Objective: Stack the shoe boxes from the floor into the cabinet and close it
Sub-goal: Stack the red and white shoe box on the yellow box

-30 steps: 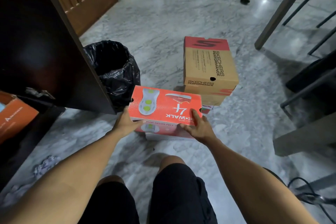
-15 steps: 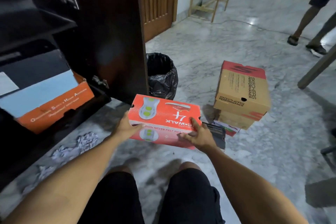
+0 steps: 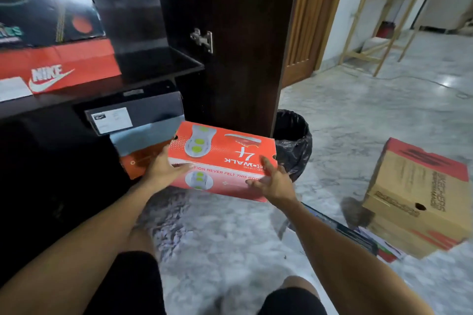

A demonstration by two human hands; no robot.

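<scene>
Red shoe box (image 3: 222,161) up off the floor, held long-side across between left hand (image 3: 161,170) and right hand (image 3: 273,181), both grips tight on its ends, cabinet (image 3: 158,64) open just left, left hand nearer.

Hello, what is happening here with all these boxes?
A person holds a red shoe box in the air, left hand at one end, right hand at the other, in front of the open dark cabinet. A Nike box sits on its upper shelf, with more boxes below. Brown Skechers boxes remain on the marble floor, and the cabinet door is open.
</scene>
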